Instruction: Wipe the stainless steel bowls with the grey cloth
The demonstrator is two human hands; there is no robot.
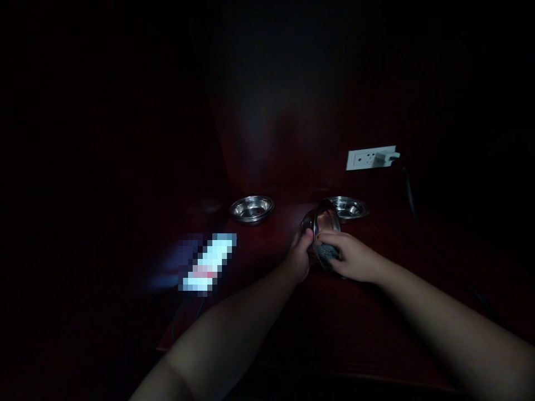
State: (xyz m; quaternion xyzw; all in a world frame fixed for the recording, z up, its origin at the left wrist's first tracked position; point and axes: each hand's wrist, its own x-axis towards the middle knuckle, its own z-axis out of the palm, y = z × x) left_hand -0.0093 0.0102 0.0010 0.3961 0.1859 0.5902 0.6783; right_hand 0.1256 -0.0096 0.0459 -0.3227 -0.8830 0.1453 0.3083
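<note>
My left hand (301, 257) grips a shiny metal bowl (327, 216) from its left side, thumb near the rim. The bowl is tipped on its side, its opening turned toward the right. In my right hand (355, 259) is a bunched grey-green cloth (327, 252), pressed against the bowl's lower inner rim; its exact weave is hard to see in the dim light. Just behind the tilted bowl, a second shallow metal bowl (353, 208) rests on the dark red table (267, 245), partly covered. Further left stand metal bowls (252, 209), apparently stacked, apart from both hands.
A lit, pixelated phone-like screen (211, 260) glows at the left, with a thin cable (174, 323) near it. On the back wall is a white socket panel (371, 158), with a plug and dark cord (409, 192) hanging from it. Deep shadow surrounds everything.
</note>
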